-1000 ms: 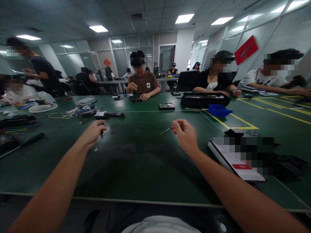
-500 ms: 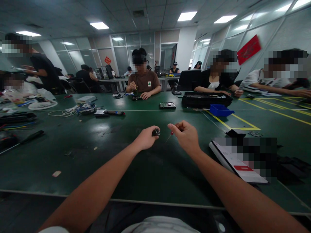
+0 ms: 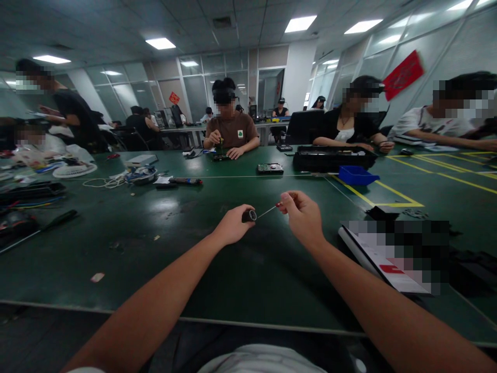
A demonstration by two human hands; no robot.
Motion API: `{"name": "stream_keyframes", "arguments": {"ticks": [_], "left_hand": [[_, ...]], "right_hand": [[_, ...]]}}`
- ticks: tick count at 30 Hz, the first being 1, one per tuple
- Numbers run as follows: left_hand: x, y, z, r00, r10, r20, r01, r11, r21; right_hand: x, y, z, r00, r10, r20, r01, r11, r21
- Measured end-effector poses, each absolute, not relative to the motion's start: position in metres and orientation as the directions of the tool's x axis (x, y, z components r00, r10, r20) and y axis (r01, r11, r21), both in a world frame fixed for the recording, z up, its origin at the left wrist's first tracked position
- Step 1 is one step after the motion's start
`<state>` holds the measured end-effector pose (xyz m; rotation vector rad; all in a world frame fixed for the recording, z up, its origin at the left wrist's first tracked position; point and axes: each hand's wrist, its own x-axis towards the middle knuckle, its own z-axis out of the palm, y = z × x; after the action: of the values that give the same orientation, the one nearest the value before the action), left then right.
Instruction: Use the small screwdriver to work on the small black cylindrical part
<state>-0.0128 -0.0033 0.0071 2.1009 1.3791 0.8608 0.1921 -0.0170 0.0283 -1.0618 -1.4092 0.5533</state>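
Observation:
My left hand (image 3: 232, 226) is closed around a small black cylindrical part (image 3: 249, 215) with a pale ring at its round end, which faces right. Between the fingers of my right hand (image 3: 301, 213) is a thin screwdriver (image 3: 267, 211) with a red handle end. Its metal shaft slants down to the left, and the tip is close to the ringed end of the black part; whether they touch I cannot tell. Both hands are above the green table (image 3: 240, 280). The rest of the handle is hidden in my right hand.
To the right lie a white box-like item (image 3: 382, 264) with a red mark and a blue bin (image 3: 355, 175). A hard drive (image 3: 271, 168) and a long black casing (image 3: 334, 158) are farther back. Cables (image 3: 140, 175) and a long screwdriver (image 3: 58, 220) lie left. A co-worker (image 3: 232, 127) sits opposite.
My right hand has turned the screwdriver from pointing steeply down to slanting left, bringing its tip near the black part's ringed end. My left hand keeps its hold.

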Motion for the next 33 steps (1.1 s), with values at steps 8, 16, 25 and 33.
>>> {"name": "stream_keyframes", "arguments": {"ticks": [8,16,25,33], "left_hand": [[-0.012,-0.003,0.005,0.328,0.891,0.312,0.596,-0.452,0.664],[-0.013,-0.001,0.002,0.325,0.881,0.345,0.599,-0.474,0.645],[-0.017,0.004,0.000,0.328,0.872,0.364,0.632,-0.489,0.601],[-0.015,0.001,0.003,0.329,0.877,0.350,0.653,-0.480,0.587]], "right_hand": [[0.189,-0.013,0.024,0.093,0.872,0.481,0.244,0.449,-0.860],[0.191,-0.017,0.031,0.127,0.897,0.423,0.377,0.350,-0.857],[0.195,-0.010,0.025,-0.013,0.935,0.354,0.403,0.329,-0.854],[0.192,-0.004,0.014,0.080,0.907,0.414,0.265,0.381,-0.886]]}}
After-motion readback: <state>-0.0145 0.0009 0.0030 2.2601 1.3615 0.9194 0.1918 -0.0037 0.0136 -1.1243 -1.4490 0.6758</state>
